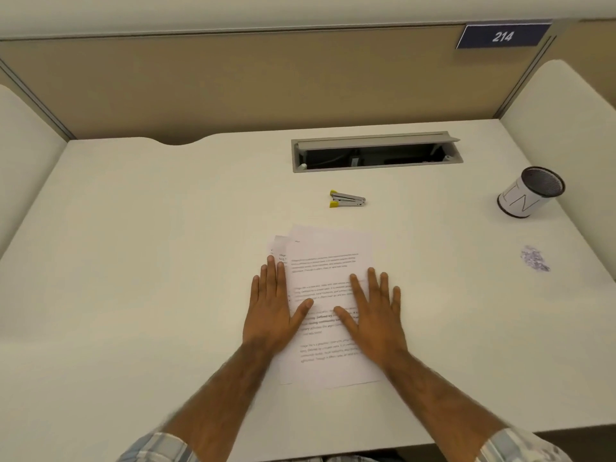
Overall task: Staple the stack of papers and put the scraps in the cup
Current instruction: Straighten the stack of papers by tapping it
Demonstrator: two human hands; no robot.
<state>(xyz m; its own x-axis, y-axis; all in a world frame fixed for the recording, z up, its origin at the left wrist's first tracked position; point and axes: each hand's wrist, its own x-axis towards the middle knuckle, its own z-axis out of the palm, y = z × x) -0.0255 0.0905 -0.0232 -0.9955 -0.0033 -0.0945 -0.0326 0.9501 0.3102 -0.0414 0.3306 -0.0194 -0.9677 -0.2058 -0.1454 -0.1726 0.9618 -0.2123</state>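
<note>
A stack of printed papers (328, 258) lies in the middle of the white desk, its sheets slightly fanned at the top left corner. My left hand (271, 310) rests flat on the stack's left edge, fingers straight. My right hand (375, 311) lies flat on the right half of the stack. A small silver stapler with yellow ends (346, 199) lies beyond the papers, apart from both hands. A crumpled paper scrap (535, 258) sits at the right. The mesh cup with a white paper wrap (530, 193) stands upright further back on the right.
The desk (150, 245) is a cubicle carrel with a beige back panel and white side walls. An open cable hatch (376, 151) is set in the desk behind the stapler. A blue sign reading 214 (503, 36) hangs at the upper right.
</note>
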